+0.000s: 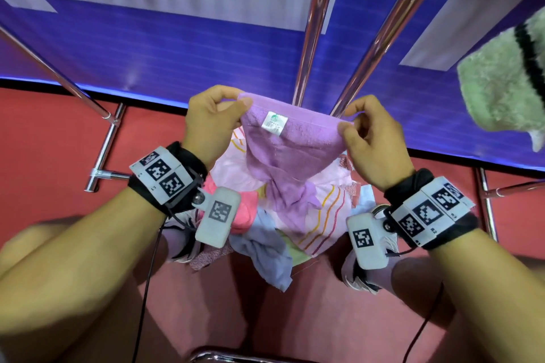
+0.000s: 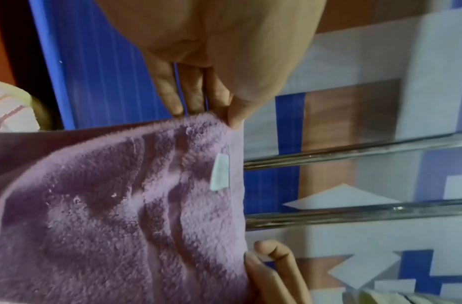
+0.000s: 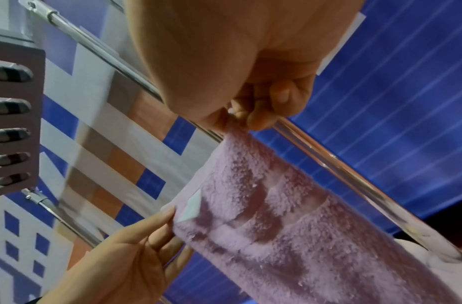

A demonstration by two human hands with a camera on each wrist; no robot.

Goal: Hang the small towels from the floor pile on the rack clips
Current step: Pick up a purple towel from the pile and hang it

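Note:
A small purple towel with a white label is stretched between both hands above the floor pile. My left hand pinches its upper left corner, thumb in front and fingers behind, as the left wrist view shows. My right hand pinches the upper right corner. The towel hangs down in folds, its lower end touching the pile. The rack's chrome bars rise just behind the towel. No clips show in the head view; a grey strip with a row of dark knobs sits at the left of the right wrist view.
A green towel with a black stripe hangs at the upper right. Chrome rack legs stand on the red floor at left and right. A blue and white patterned wall is behind. My knees flank the pile.

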